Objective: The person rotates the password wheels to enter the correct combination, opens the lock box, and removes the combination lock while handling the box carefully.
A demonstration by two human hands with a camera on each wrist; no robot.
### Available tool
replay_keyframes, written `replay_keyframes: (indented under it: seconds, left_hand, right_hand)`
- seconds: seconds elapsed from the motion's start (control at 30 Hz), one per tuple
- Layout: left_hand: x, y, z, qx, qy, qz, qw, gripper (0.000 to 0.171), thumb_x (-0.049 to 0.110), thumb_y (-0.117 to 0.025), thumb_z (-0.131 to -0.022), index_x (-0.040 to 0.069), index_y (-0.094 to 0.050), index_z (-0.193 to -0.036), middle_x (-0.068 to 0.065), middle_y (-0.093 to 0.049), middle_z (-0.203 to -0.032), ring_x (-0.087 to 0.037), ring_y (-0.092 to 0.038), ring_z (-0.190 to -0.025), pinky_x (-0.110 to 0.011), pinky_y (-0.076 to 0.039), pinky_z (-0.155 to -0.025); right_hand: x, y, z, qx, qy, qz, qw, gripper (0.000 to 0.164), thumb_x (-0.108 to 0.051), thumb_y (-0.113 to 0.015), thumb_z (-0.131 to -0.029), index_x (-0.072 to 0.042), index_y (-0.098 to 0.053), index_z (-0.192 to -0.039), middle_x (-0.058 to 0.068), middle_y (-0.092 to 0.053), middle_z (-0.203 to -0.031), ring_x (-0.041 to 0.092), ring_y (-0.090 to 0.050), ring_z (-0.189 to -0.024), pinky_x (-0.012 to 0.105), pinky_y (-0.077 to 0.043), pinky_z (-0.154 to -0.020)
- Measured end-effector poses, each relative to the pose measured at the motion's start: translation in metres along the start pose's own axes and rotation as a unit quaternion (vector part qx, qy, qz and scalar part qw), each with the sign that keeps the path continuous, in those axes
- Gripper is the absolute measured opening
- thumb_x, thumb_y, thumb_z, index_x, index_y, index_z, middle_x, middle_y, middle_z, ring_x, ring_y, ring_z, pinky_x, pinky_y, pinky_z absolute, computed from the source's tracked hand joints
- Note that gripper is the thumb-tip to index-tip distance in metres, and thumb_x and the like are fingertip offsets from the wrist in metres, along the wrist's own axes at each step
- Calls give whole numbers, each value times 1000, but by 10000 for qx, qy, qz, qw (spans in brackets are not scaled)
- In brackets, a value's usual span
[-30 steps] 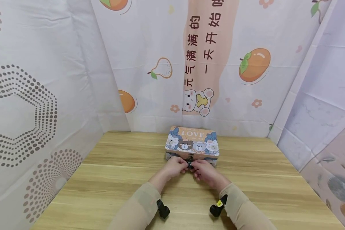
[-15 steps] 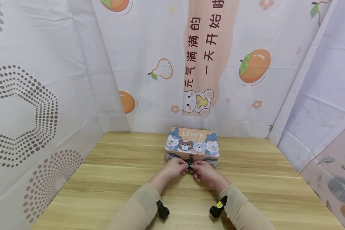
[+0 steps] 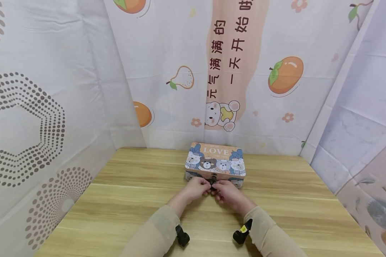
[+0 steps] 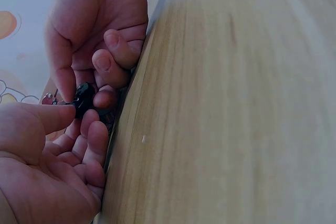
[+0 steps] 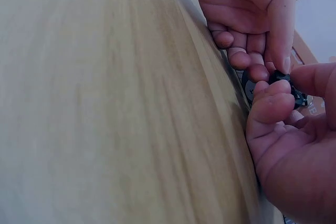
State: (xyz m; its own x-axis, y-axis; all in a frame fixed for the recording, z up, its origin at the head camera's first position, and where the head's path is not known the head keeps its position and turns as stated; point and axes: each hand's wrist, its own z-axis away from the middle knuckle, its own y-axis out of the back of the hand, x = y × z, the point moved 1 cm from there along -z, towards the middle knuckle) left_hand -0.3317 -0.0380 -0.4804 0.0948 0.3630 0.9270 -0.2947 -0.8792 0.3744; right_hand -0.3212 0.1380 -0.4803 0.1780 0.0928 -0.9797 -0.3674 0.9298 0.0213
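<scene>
A tin box (image 3: 215, 159) with a bear print and the word LOVE stands shut at the back of the table, its metal clasp (image 3: 213, 175) facing the person. At the clasp is a small black padlock (image 4: 84, 99), partly hidden by fingers. My left hand (image 3: 196, 187) pinches the padlock from the left side, thumb on top. From the right, my right hand (image 3: 229, 193) pinches it too, its thumb close to the left one. Both hands' other fingers are curled beneath, near the box's front. In the right wrist view the padlock's black body (image 5: 279, 78) shows between the fingertips.
The wooden table (image 3: 141, 200) extends to both sides of the box and in front of it. A printed curtain (image 3: 167, 117) hangs close behind the box. More curtains hang to the left and right. Black cameras (image 3: 181, 235) sit on both wrists.
Both hands stay at the padlock on the box's front, with only small finger movements. The right wrist has shifted slightly left. The box has not moved on the table.
</scene>
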Motion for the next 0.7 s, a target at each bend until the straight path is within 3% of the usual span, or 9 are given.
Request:
replay_keyframes:
  seconds: [0.7]
  left_hand:
    - [0,-1,2,74,-15,10,10000,13,8,-62,-99,-1,-70,-96,-5,-67,-83,-15,-62,-72,-26,-48,-67]
  right_hand:
    - [2,1,0,-32,-80,139,9999,26,-19,-50,-104,6,-56,-110,8,-62,-85,9,-45,-54,21,-36,-46]
